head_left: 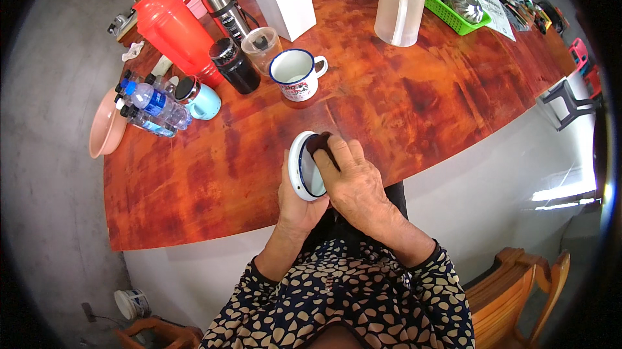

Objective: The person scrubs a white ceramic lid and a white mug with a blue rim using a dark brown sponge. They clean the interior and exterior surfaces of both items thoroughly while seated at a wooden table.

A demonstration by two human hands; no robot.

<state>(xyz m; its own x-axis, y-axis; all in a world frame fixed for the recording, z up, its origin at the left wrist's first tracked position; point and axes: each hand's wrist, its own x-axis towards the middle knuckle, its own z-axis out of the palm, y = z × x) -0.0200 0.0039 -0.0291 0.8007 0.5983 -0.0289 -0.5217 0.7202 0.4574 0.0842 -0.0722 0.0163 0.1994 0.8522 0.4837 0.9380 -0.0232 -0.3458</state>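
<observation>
Close to the table's near edge, my left hand (295,205) is closed around a white enamel lid (313,178) with a dark blue rim, tilted so its inner side faces right. My right hand (357,186) pinches a dark brown cloth (318,144) against the upper part of the lid's inside. Part of the cloth is hidden under my fingers. Farther off, a white enamel mug (292,68) with a blue rim and a printed side stands upright, its handle to the right.
Left on the wooden table (214,200) stand a red thermos jug (175,32), plastic bottles (155,103), a light-blue mug (206,104), a black jar (234,67) and a steel flask (225,13). Farther back are a white box (285,2), a tall pitcher (400,9) and a green basket (453,15).
</observation>
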